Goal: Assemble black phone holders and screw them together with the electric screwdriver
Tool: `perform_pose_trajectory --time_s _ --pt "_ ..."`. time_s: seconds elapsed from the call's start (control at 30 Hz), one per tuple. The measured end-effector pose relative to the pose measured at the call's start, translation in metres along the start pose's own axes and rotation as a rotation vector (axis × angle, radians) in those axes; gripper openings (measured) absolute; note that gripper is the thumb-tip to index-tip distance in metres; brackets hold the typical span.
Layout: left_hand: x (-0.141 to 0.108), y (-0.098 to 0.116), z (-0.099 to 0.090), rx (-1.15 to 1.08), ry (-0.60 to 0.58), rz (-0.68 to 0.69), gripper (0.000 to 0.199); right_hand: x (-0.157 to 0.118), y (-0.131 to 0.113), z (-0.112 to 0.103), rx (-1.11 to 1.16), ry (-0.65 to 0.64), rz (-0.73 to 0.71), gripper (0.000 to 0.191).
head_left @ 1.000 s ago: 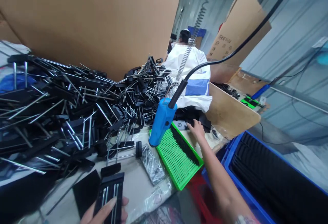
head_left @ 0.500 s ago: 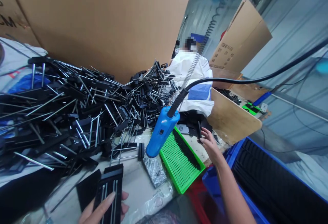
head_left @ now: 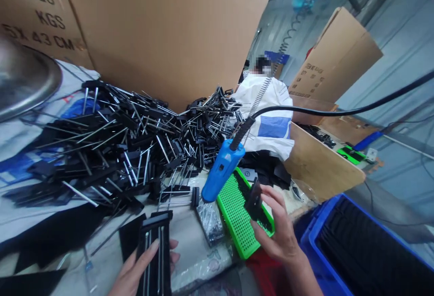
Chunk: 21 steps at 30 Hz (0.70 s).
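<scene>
Left hand (head_left: 134,271) gripping one black frame (head_left: 165,264) with rods, right hand (head_left: 281,232) pinching one black piece (head_left: 253,201), one green basket (head_left: 233,210) beneath, one blue tool (head_left: 224,169) between hands

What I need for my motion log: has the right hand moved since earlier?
Yes: the right hand has moved along the green basket, toward its near end.

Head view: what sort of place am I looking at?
Probably a factory assembly workshop: a corded blue tool hangs beside a large heap of black parts with metal rods, and a blue crate holds many black pieces.
</scene>
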<state>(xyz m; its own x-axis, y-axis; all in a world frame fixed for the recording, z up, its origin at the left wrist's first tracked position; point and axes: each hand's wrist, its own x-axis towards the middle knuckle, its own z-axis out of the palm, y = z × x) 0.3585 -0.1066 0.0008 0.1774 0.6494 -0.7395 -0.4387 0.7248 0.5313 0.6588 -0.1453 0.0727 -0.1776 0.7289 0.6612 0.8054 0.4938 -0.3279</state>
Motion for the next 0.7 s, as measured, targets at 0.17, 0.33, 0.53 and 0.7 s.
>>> perform_pose_trajectory --time_s 0.17,0.33,0.53,0.7 --pt "-0.007 -0.002 0.000 -0.100 -0.154 -0.018 0.037 0.004 -0.021 0.015 0.032 -0.033 -0.107 0.066" --pt "-0.021 -0.003 0.000 -0.176 -0.198 0.118 0.026 0.005 -0.037 0.048 0.145 -0.209 -0.093 0.054" --pt "-0.031 -0.005 -0.005 -0.235 -0.214 0.181 0.025 0.004 -0.047 0.086 0.257 -0.369 0.013 0.047" --pt "-0.032 -0.002 -0.010 -0.257 -0.235 0.171 0.028 0.004 -0.048 0.102 0.373 -0.409 0.158 0.046"
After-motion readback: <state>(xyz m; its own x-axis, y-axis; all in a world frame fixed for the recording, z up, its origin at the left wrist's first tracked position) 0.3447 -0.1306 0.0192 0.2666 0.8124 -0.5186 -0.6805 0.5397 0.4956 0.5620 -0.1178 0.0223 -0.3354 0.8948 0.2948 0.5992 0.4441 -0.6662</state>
